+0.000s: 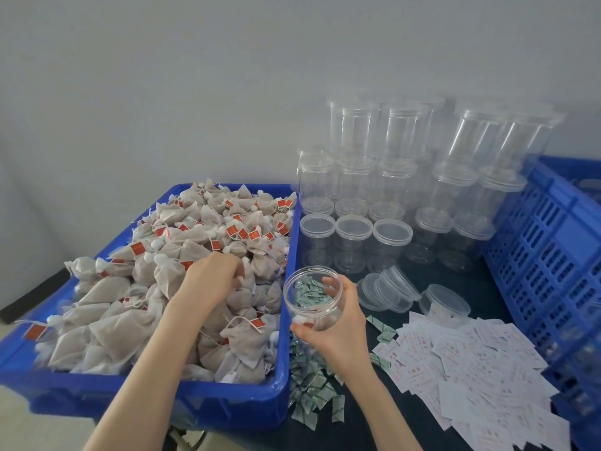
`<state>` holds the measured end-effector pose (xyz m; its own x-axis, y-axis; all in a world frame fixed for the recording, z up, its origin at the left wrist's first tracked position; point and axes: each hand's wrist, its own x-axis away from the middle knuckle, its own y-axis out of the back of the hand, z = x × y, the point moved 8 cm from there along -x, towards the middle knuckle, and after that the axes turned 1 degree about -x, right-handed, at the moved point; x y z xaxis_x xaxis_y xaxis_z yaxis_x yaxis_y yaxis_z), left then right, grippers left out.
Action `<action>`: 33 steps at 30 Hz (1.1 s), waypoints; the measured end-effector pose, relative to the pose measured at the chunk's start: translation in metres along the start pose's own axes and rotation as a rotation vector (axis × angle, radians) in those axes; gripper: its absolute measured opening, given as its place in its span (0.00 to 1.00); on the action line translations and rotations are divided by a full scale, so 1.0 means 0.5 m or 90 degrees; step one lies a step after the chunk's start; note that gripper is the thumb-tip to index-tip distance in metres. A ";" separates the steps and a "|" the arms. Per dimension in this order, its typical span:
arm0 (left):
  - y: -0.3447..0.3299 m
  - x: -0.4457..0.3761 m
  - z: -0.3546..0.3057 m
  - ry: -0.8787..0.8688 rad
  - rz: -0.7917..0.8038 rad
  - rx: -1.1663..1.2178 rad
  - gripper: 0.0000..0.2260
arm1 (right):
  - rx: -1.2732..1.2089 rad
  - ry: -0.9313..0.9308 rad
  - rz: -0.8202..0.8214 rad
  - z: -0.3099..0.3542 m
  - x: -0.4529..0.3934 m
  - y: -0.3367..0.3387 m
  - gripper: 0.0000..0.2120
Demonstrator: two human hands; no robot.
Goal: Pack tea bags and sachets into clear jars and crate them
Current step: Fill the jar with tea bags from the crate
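Blue bin [286, 390]: 1, left, heaped with tea bags [182, 255] too many to count.
Blue crate [549, 249]: 1, right edge, slotted wall.
Empty jars [353, 237]: stacked by the wall, exact count unclear.
Paper slips [471, 362]: 1 spread pile.
Green sachets [312, 385]: 1 scattered pile beside the bin.
Loose lids [395, 289]: about 4.
Held jar [313, 299]: 1, tilted, open.
Right hand [338, 330]: fingers wrapped around that jar.
Left hand [216, 275]: fingers curled into the tea bags.

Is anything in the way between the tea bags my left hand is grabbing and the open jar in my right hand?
Nothing visible. The left hand grips tea bags in the blue bin; the jar in the right hand has no lid, and only the bin's rim lies between.
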<state>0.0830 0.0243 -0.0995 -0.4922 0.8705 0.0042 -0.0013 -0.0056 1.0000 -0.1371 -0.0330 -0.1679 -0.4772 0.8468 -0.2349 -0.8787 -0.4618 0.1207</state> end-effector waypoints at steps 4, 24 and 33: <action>0.024 0.011 0.021 -0.002 -0.079 0.093 0.05 | 0.005 0.011 -0.006 0.004 0.002 0.000 0.43; 0.252 0.098 -0.132 -0.166 -0.442 0.397 0.05 | -0.015 0.022 0.002 0.011 0.000 -0.003 0.42; 0.122 0.083 -0.231 -0.212 -0.221 0.326 0.04 | -0.031 0.023 -0.017 0.016 -0.002 0.001 0.40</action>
<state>-0.0381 0.0033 -0.0388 -0.2448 0.8849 -0.3962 0.3398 0.4610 0.8197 -0.1369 -0.0320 -0.1597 -0.4528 0.8490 -0.2725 -0.8891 -0.4528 0.0667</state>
